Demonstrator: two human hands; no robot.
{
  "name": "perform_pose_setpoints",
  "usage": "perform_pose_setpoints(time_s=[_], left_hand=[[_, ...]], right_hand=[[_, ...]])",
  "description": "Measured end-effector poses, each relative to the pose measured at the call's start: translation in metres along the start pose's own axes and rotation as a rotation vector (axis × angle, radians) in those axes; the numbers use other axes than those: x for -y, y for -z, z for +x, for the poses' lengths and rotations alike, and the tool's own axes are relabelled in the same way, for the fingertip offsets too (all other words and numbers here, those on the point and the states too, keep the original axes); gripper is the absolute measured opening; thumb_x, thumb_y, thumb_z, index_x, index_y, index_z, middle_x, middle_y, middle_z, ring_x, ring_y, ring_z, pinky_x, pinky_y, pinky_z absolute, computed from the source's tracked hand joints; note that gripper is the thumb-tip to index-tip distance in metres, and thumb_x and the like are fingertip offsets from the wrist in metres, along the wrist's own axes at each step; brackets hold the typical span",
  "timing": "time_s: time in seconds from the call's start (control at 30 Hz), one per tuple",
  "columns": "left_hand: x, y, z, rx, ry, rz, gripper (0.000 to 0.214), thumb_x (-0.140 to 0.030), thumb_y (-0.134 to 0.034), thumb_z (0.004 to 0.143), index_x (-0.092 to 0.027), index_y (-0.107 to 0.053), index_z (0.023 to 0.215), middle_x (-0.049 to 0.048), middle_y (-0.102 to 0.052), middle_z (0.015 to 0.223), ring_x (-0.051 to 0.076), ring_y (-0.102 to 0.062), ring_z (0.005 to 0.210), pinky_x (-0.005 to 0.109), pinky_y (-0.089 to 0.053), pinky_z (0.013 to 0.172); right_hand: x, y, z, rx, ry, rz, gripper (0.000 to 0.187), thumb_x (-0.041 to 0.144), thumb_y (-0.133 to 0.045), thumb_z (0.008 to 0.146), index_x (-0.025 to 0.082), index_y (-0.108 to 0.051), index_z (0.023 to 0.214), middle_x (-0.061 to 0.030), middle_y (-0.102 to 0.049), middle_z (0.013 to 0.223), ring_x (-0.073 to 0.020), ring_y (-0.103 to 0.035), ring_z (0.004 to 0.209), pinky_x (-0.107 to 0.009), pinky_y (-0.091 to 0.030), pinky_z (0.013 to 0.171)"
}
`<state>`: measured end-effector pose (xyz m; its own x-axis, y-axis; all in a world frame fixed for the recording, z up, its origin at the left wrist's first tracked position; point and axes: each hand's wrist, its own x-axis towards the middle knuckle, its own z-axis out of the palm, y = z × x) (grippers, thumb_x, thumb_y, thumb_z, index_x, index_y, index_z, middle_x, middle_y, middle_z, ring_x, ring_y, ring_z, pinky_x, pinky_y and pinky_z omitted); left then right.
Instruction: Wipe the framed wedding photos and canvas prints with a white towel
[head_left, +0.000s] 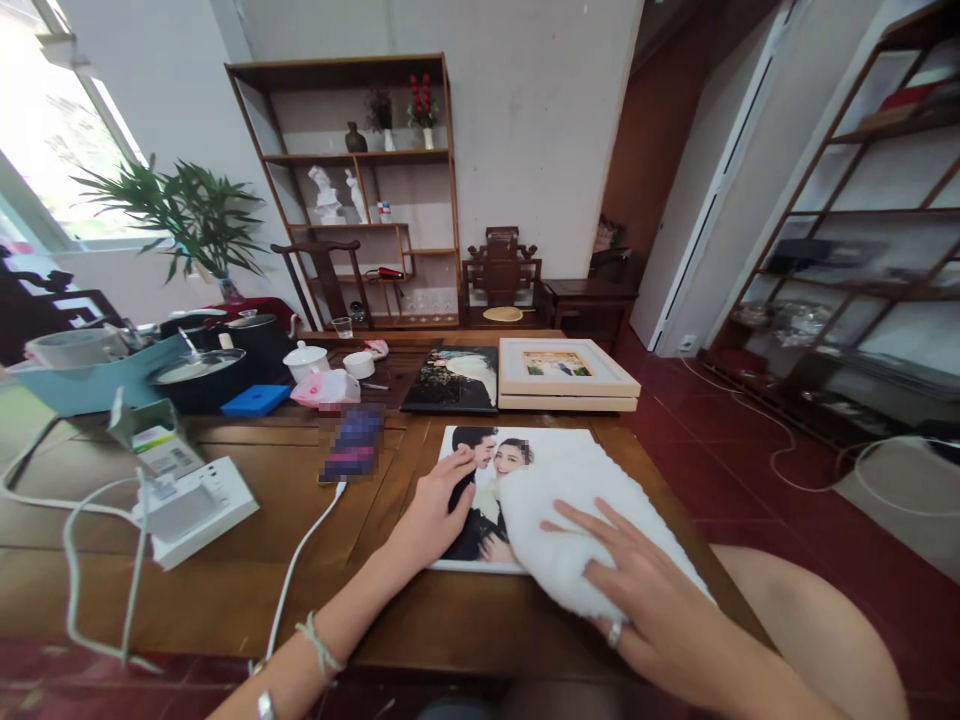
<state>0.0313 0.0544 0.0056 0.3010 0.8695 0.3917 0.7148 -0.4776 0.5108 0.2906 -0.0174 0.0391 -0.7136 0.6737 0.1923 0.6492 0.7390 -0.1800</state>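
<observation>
A photo panel [457,530] of a couple in wedding dress lies flat on the wooden table in front of me. On its left part rests my left hand [442,500], fingers stretched out over the picture and holding nothing. A fluffy white cloth [559,480] covers the panel's right side and hangs over toward the table's near edge. My right hand [630,565] presses down on this cloth with its fingers spread, the lowest ringed digit at the cloth's near edge. Part of the picture is hidden beneath the cloth.
Behind the panel lie a dark photo panel [454,380] and a pale framed picture [568,372]. To the left are a phone [352,445] with a white cable [300,555], an opened white box [206,515], a blue box [256,400] and a black pot [199,375].
</observation>
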Motion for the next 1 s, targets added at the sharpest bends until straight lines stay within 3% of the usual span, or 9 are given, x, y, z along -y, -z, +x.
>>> perform_pose_setpoints(time_s=[0.17,0.27,0.33,0.43,0.53,0.63,0.73,0.83,1.0], left_hand=[[-0.003,0.002,-0.001,0.000,0.013,-0.026,0.034,-0.023,-0.043,0.086,-0.016,-0.059,0.116,0.0113,-0.054,0.130,0.022,-0.043,0.126,0.043,-0.032,0.107],[-0.005,0.004,-0.001,-0.030,0.036,-0.083,0.036,-0.026,-0.039,0.089,-0.014,-0.057,0.118,0.0119,-0.054,0.129,0.021,-0.045,0.125,0.042,-0.032,0.107],[-0.007,0.005,-0.001,-0.082,0.057,-0.132,0.038,-0.029,-0.035,0.091,-0.014,-0.054,0.120,0.0114,-0.053,0.130,0.020,-0.046,0.124,0.040,-0.033,0.107],[-0.008,0.007,-0.001,-0.148,0.085,-0.187,0.040,-0.031,-0.031,0.092,-0.015,-0.052,0.123,0.0109,-0.053,0.130,0.019,-0.048,0.122,0.039,-0.034,0.106],[-0.008,0.008,-0.001,-0.158,0.105,-0.202,0.042,-0.032,-0.028,0.093,-0.013,-0.052,0.122,0.0124,-0.057,0.126,0.020,-0.052,0.118,0.039,-0.038,0.102],[-0.008,0.007,-0.001,-0.157,0.105,-0.181,0.042,-0.032,-0.027,0.094,-0.013,-0.054,0.119,0.0117,-0.060,0.122,0.020,-0.054,0.115,0.040,-0.040,0.101],[-0.008,0.006,-0.001,-0.125,0.054,-0.149,0.037,-0.032,-0.036,0.091,-0.016,-0.057,0.117,0.0096,-0.059,0.124,0.021,-0.053,0.117,0.040,-0.039,0.102],[-0.010,0.006,-0.001,-0.040,-0.011,-0.118,0.036,-0.031,-0.048,0.086,-0.018,-0.058,0.119,0.0068,-0.056,0.128,0.022,-0.046,0.124,0.041,-0.034,0.106],[-0.014,0.009,0.000,0.029,-0.037,-0.078,0.038,-0.027,-0.056,0.080,-0.020,-0.059,0.118,0.0045,-0.057,0.126,0.022,-0.045,0.124,0.041,-0.035,0.106]], right_hand=[[-0.037,-0.002,0.026,-0.070,-0.211,-0.094,0.031,0.012,-0.043,0.076,0.015,-0.063,0.099,-0.0172,-0.046,0.134,-0.0262,-0.032,0.130,-0.052,-0.022,0.106],[-0.036,-0.004,0.050,-0.081,-0.291,-0.080,0.032,0.015,-0.043,0.079,0.014,-0.062,0.104,-0.0182,-0.052,0.128,-0.0290,-0.032,0.130,-0.056,-0.022,0.104],[-0.023,-0.005,0.063,-0.078,-0.241,-0.022,0.031,0.019,-0.043,0.081,0.016,-0.062,0.105,-0.0158,-0.052,0.129,-0.0298,-0.030,0.130,-0.058,-0.019,0.104],[0.006,-0.007,0.070,-0.018,-0.013,0.102,0.031,0.020,-0.047,0.079,0.020,-0.062,0.106,-0.0096,-0.048,0.134,-0.0275,-0.023,0.134,-0.058,-0.009,0.106],[0.028,-0.005,0.063,0.069,0.198,0.201,0.034,0.018,-0.053,0.073,0.020,-0.061,0.107,-0.0079,-0.043,0.138,-0.0240,-0.018,0.135,-0.054,0.003,0.108],[0.033,0.001,0.048,0.115,0.244,0.257,0.040,0.018,-0.054,0.073,0.020,-0.058,0.112,-0.0088,-0.040,0.140,-0.0209,-0.021,0.135,-0.049,0.003,0.110],[0.024,0.005,0.028,0.118,0.157,0.235,0.047,0.012,-0.051,0.070,0.020,-0.055,0.117,-0.0084,-0.042,0.139,-0.0216,-0.026,0.133,-0.050,-0.004,0.111],[0.008,0.003,0.010,0.059,0.022,0.128,0.038,0.009,-0.048,0.068,0.019,-0.061,0.102,-0.0084,-0.041,0.139,-0.0255,-0.025,0.133,-0.052,-0.013,0.110],[-0.019,0.001,0.004,-0.051,-0.138,-0.004,0.031,0.015,-0.042,0.081,0.020,-0.060,0.105,-0.0081,-0.043,0.138,-0.0273,-0.032,0.130,-0.053,-0.021,0.108]])
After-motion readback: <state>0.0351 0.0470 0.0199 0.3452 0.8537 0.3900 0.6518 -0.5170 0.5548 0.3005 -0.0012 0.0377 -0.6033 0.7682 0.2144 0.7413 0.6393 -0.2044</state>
